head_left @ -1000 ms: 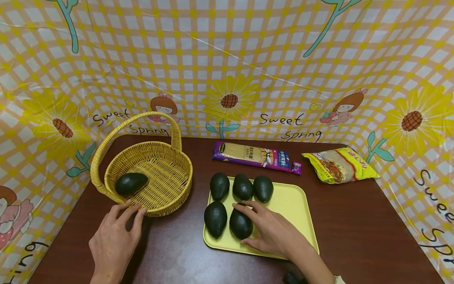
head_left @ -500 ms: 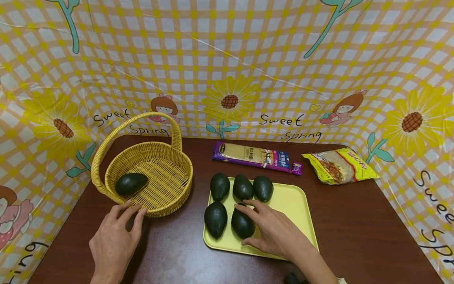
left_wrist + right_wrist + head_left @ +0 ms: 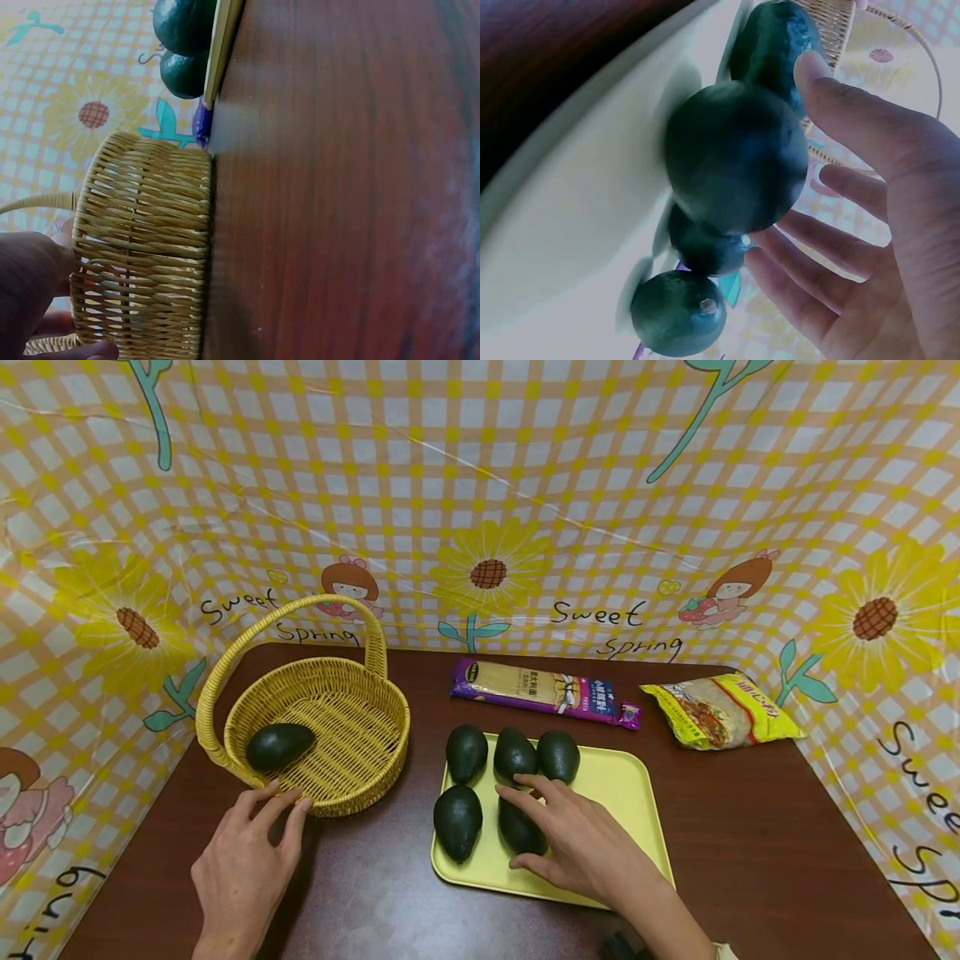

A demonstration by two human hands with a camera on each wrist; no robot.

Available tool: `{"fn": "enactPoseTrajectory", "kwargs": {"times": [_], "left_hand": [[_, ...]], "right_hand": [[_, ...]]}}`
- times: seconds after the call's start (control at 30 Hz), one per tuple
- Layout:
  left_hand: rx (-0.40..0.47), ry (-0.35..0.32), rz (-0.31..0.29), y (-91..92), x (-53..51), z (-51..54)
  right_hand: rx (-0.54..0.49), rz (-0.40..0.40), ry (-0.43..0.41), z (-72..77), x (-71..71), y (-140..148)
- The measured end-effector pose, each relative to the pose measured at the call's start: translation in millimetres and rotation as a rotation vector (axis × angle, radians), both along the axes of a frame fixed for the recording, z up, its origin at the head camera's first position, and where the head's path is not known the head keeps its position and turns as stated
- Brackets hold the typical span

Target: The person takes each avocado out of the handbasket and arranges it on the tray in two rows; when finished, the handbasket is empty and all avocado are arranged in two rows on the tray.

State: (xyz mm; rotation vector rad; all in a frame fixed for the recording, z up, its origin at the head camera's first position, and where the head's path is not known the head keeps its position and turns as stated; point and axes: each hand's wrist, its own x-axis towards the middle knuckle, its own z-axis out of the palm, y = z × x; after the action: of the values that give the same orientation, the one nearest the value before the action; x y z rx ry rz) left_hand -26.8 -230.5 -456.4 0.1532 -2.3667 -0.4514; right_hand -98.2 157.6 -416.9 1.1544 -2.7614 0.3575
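Note:
In the head view, my right hand (image 3: 573, 839) hovers over the yellow tray (image 3: 615, 793), thumb and fingers spread around the near-row avocado (image 3: 519, 828). In the right wrist view a gap shows between the thumb and that avocado (image 3: 735, 157); whether a fingertip touches it is unclear. Several more dark green avocados (image 3: 457, 822) lie on the tray. My left hand (image 3: 247, 860) holds the near rim of the yellow wicker basket (image 3: 360, 793), its fingers on both sides of the rim in the left wrist view. One avocado (image 3: 280, 747) lies inside the basket at the left.
Behind the tray lies a purple pasta packet (image 3: 543, 691). A yellow food bag (image 3: 722, 710) sits at the back right of the brown table (image 3: 765, 843). The basket's tall handle (image 3: 247, 635) arches over its left side. Patterned cloth (image 3: 480, 460) walls the back and sides.
The near-row avocado by my right hand has shifted slightly right, towards the palm. My right fingers have risen a little and spread from it. The left hand stays at the basket rim.

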Motion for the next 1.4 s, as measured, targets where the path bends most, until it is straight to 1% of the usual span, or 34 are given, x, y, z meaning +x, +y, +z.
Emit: {"fn": "enactPoseTrajectory", "kwargs": {"times": [0.27,0.5,0.67,0.8,1.0,1.3,1.4], "left_hand": [[0.003,-0.004,0.009,0.0,-0.4,0.4],[0.002,-0.008,0.010,0.1,0.2,0.9],[0.001,-0.003,0.006,-1.0,0.4,0.4],[0.004,0.003,-0.004,-2.2,-0.8,-0.5],[0.005,0.013,-0.013,-3.0,-1.6,-1.4],[-0.005,0.017,-0.011,-4.6,-0.7,-1.5],[-0.004,0.018,-0.014,-5.2,-1.3,-1.2]], "right_hand": [[0.002,0.036,0.006,7.2,-4.6,-8],[0.001,0.063,0.020,9.0,-7.4,-15],[-0.005,0.083,0.044,9.9,-12.2,-21],[-0.005,0.084,0.077,12.5,-16.5,-27],[-0.051,0.101,0.127,19.8,-22.2,-40],[-0.072,0.133,0.128,31.1,-28.4,-65],[-0.078,0.152,0.148,33.3,-31.3,-71]]}}
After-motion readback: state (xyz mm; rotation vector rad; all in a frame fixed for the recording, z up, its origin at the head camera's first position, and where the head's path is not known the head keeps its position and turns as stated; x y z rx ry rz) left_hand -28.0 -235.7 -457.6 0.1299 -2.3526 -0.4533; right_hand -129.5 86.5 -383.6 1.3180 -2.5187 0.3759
